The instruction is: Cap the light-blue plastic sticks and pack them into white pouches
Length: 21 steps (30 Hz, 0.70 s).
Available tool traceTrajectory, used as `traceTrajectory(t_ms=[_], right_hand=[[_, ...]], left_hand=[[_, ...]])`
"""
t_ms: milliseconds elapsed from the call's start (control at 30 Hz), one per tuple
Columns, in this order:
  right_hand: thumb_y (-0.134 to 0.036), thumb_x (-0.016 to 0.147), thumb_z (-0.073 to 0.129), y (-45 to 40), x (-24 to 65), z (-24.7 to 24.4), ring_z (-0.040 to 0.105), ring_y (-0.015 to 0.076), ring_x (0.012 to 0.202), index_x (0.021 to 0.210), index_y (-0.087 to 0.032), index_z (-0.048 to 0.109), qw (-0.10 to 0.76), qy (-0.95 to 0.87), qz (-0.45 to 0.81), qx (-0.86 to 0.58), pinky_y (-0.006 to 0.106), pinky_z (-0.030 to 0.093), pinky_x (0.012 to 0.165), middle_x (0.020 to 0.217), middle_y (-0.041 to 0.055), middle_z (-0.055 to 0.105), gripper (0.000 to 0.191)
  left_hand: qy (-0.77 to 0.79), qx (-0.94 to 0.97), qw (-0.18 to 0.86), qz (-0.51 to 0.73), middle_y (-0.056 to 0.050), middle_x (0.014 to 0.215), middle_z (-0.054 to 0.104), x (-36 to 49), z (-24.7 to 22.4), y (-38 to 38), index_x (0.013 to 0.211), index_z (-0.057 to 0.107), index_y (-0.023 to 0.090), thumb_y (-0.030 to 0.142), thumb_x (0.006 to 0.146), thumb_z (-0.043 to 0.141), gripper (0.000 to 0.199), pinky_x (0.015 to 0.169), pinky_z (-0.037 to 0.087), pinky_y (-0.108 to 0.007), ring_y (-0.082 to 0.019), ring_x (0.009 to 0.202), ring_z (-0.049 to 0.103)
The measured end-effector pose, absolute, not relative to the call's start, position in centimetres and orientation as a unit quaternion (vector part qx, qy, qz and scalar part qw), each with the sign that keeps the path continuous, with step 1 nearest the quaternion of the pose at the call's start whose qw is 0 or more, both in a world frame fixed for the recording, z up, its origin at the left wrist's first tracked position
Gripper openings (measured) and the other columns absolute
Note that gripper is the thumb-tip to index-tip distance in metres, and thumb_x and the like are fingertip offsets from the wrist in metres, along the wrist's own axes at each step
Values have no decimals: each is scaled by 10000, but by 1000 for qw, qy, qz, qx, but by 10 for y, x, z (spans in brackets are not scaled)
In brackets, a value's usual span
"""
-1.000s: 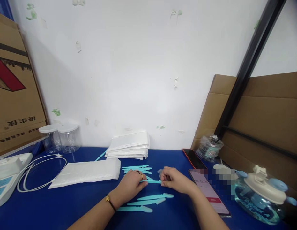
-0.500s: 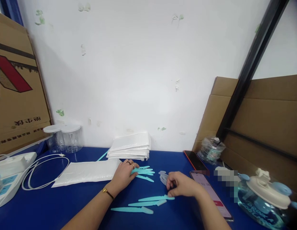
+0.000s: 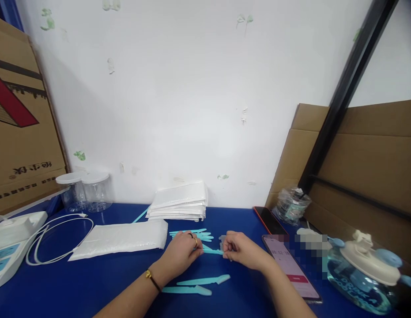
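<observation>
Between my two hands is a turquoise eyebrow razor (image 3: 212, 250). My left hand (image 3: 183, 251) pinches its handle end, and my right hand (image 3: 241, 249) has its fingertips closed on the other end. Just behind my left hand lies a small pile of the same razors (image 3: 206, 234). Nearer to me, two more razors (image 3: 203, 281) rest side by side, the front one partly behind my left wrist. Small clear plastic pieces (image 3: 221, 239) lie beside my right fingers, mostly covered by them.
A white padded pouch (image 3: 119, 240) lies left of my hands, with a stack of white pouches (image 3: 179, 201) against the wall. Two phones (image 3: 293, 269) and a water bottle (image 3: 366, 276) stand at right. Clear jars (image 3: 97, 194), a cable (image 3: 35, 243) and a power strip (image 3: 18, 247) are left.
One of the three front razors has been picked up and now spans both hands. My left hand has left the pile and come toward me; my right hand has moved slightly left.
</observation>
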State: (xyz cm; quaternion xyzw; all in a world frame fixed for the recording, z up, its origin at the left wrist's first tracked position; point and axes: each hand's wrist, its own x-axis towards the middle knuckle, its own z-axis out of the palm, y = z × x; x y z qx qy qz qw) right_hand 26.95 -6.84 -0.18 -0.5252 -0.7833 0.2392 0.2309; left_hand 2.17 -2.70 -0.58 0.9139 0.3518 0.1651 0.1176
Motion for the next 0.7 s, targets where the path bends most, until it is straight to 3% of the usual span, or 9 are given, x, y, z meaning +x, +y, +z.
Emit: traceTrajectory(t_ms=[200, 300, 467, 700], right_hand=[[-180, 693, 686, -61, 286, -5, 533, 130, 671, 742, -170, 631, 237, -746, 171, -599, 218, 390, 601, 771, -1, 555, 75], [-221, 681, 716, -67, 281, 1, 532, 128, 700, 780, -177, 646, 249, -762, 186, -568, 212, 387, 607, 809, -1, 551, 130], [-271, 575, 782, -80, 260, 2, 497, 105, 645, 745, -186, 665, 144, -833, 255, -469, 187, 344, 532, 730, -33, 542, 224], [-127, 612, 605, -79, 239, -8, 478, 110, 638, 648, -177, 601, 122, -855, 143, -484, 198, 319, 537, 664, -26, 540, 62]], left_hand=[[422, 886, 90, 169, -6, 836, 633, -1, -3, -1, 807, 643, 229, 324, 878, 464, 215, 748, 339, -293, -186, 873, 521], [429, 879, 99, 184, -10, 872, 623, -3, -3, 0, 904, 643, 241, 345, 841, 509, 181, 768, 350, -292, -188, 894, 520], [392, 887, 154, 191, 10, 825, 613, 5, 4, -20, 838, 630, 229, 374, 802, 559, 165, 731, 366, -255, -159, 823, 536], [296, 927, 195, 127, 40, 799, 630, 14, -1, -36, 821, 639, 241, 338, 722, 670, 142, 673, 355, -219, -134, 769, 546]])
